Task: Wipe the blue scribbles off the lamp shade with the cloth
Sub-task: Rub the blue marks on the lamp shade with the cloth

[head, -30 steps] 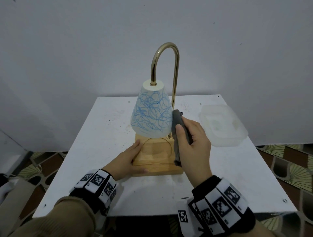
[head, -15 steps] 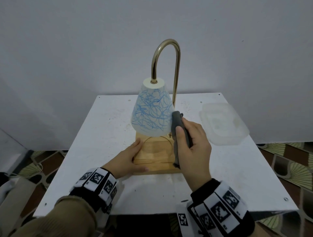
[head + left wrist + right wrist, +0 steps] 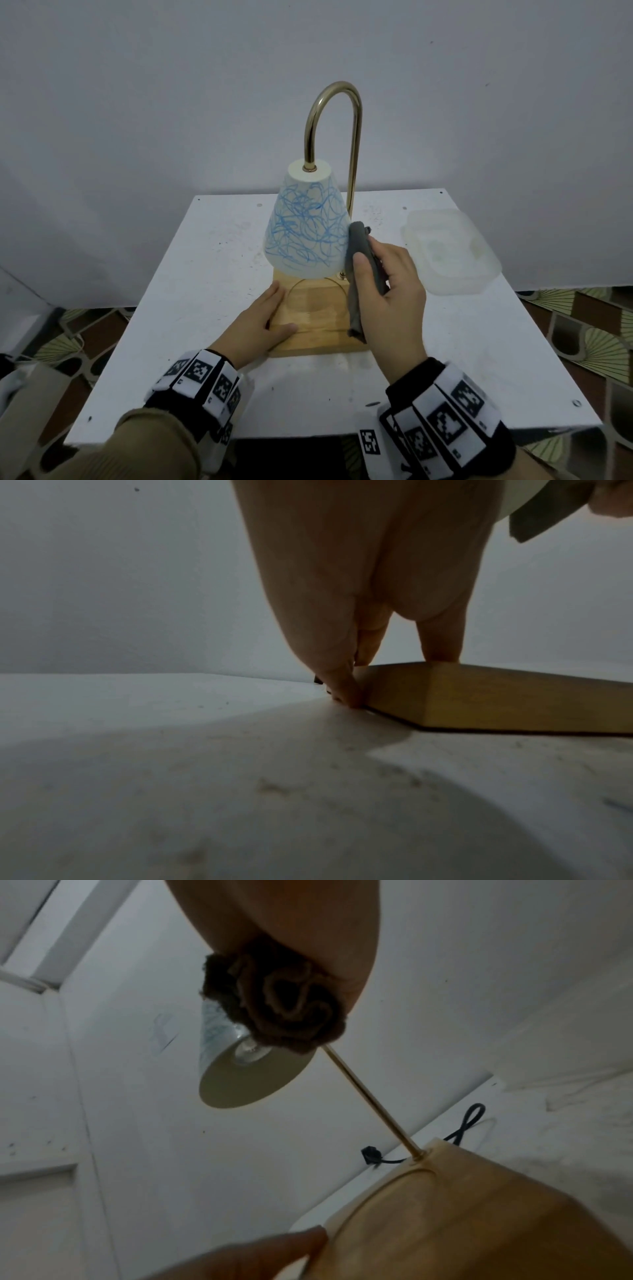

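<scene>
The white lamp shade (image 3: 306,229) hangs from a curved brass arm (image 3: 356,137) and is covered in blue scribbles. My right hand (image 3: 371,262) grips a rolled grey cloth (image 3: 356,308), whose top end touches the shade's lower right side. From below, the right wrist view shows the bunched cloth (image 3: 274,1001) against the shade (image 3: 246,1069). My left hand (image 3: 270,315) rests on the front left corner of the wooden base (image 3: 318,318), thumb on top and straight fingers along the side. The left wrist view shows those fingers (image 3: 342,685) at the base (image 3: 496,696).
The lamp stands in the middle of a small white table (image 3: 205,274) against a plain wall. A clear plastic container (image 3: 448,253) lies at the back right. A black cord (image 3: 462,1131) trails behind the base. Patterned floor shows on both sides.
My right hand with the cloth has edged slightly upward along the shade's right side. The left hand has stayed on the base.
</scene>
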